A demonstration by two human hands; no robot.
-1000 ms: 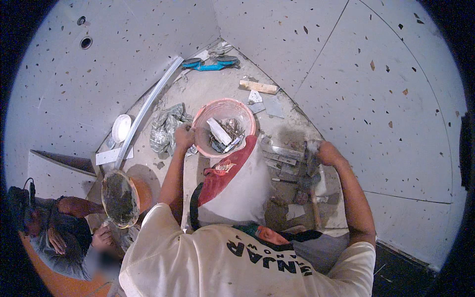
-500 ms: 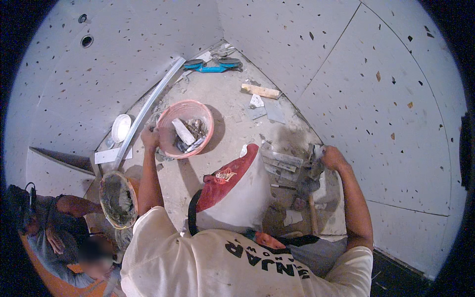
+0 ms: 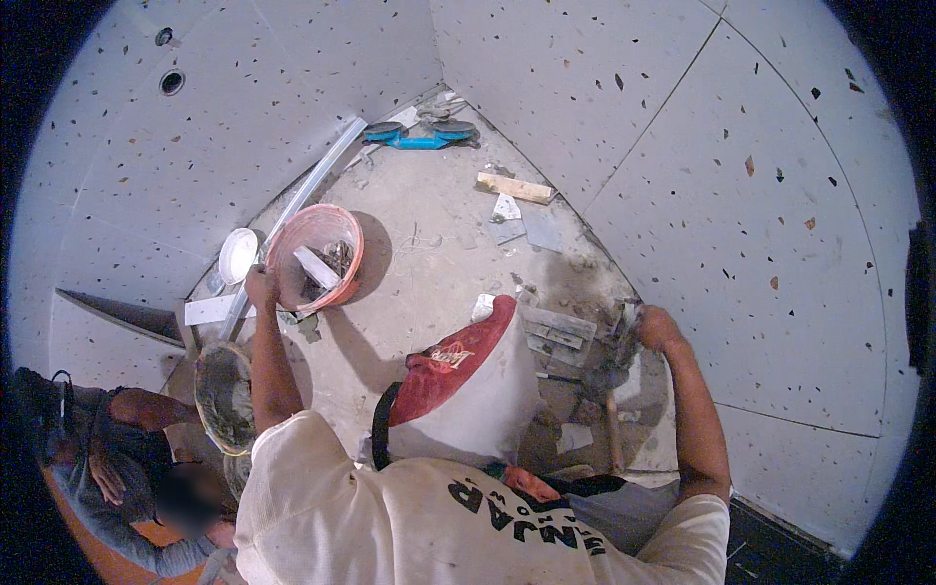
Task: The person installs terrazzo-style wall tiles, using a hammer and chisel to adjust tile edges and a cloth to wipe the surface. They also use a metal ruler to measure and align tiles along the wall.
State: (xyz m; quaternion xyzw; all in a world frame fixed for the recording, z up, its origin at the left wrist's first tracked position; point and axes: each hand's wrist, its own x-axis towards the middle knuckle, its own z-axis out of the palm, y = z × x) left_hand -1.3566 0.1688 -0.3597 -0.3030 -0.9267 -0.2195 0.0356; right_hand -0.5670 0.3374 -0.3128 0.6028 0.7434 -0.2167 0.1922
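My left hand is closed on the near left rim of a tilted pinkish-orange bucket. Inside the bucket lie a pale off-cut strip and darker debris. Out at the right, close to the wall, my right hand is closed at a dark grey, blurred mass; what the fingers grip cannot be made out. Below that mass a wooden handle shows, and left of it lie grey slab pieces among loose rubble.
A blue double suction lifter lies in the far corner. Along the left wall runs a metal straightedge, beside a white round container. A mortar-caked bucket and another person are at lower left. Tile off-cuts lie far right.
My left hand has shifted the pinkish-orange bucket to the left across the floor. My right hand has moved slightly lower, and the grey mass beside it has changed shape.
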